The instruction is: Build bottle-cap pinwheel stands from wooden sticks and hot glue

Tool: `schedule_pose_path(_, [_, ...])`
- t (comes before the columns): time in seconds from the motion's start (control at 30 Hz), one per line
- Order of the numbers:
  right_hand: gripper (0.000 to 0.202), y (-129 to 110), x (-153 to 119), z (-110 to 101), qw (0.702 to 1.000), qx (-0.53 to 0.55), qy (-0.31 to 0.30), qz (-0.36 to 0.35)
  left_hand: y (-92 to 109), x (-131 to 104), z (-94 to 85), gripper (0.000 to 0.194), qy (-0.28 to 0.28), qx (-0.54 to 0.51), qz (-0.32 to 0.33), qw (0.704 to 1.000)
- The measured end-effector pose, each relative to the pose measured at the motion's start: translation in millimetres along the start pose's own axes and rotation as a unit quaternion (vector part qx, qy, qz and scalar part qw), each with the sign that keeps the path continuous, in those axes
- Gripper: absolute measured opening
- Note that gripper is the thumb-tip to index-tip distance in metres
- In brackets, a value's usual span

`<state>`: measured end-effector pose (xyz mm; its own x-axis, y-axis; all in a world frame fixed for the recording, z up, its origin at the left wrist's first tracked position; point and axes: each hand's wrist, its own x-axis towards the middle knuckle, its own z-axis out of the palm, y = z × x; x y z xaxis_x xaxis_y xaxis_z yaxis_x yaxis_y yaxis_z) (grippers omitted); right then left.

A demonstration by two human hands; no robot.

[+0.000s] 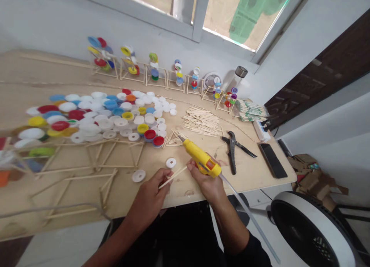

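Observation:
My left hand pinches thin wooden sticks that meet at a narrow angle, above the table's front edge. A yellow hot glue gun sits in my right hand, its nozzle pointing up and left, with a long clear glue stick trailing from its rear. My right fingertips reach the far end of the sticks. Just beyond my left hand lie two white bottle caps with holes. Stick frames rest to the left.
Many coloured bottle caps cover the left. A pile of sticks lies centrally, with pliers and a phone to its right. Cap-and-stick models line the wall. A large fan stands at lower right.

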<state>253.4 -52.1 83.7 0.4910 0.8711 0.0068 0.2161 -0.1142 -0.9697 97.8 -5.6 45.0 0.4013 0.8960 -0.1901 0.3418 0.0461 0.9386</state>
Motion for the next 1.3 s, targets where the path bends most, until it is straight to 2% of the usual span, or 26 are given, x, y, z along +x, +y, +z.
schedule_pose_path(0.13, [0.021,8.4,-2.4,-12.0,0.993,0.102,0.033,0.051,-1.7,1.7,-4.0,0.036,0.0,-0.103,-0.075,0.992])
schedule_pose_path(0.23, [0.023,15.5,-2.8,-14.7,0.991,0.115,0.033,0.06,5.4,-1.5,-4.4,0.05,-0.016,-0.192,-0.157,0.969])
schedule_pose_path(0.33, [0.025,18.8,-3.6,-11.6,0.99,0.123,0.027,0.056,15.9,-6.2,-2.1,0.05,-0.034,-0.238,-0.196,0.951])
schedule_pose_path(0.5, [0.023,17.0,-6.3,-3.5,0.989,0.142,0.015,0.046,23.3,-9.9,4.4,0.044,-0.021,-0.242,-0.197,0.95])
schedule_pose_path(0.8, [0.025,19.8,-5.1,5.8,0.988,0.141,0.028,0.058,15.4,-5.4,3.1,0.042,-0.059,-0.208,-0.17,0.961])
schedule_pose_path(1.0, [0.023,19.4,-4.3,12.0,0.984,0.159,0.039,0.065,13.6,-2.5,1.8,0.045,-0.067,-0.241,-0.184,0.951])
schedule_pose_path(1.13, [0.02,10.5,-7.2,1.5,0.992,0.104,0.052,0.042,15.3,0.0,-2.4,0.043,-0.013,-0.262,-0.188,0.946])
schedule_pose_path(1.3, [0.02,9.1,-24.1,-24.0,1.0,-0.024,-0.011,0.018,19.5,2.7,-6.8,0.042,0.055,-0.264,-0.181,0.946])
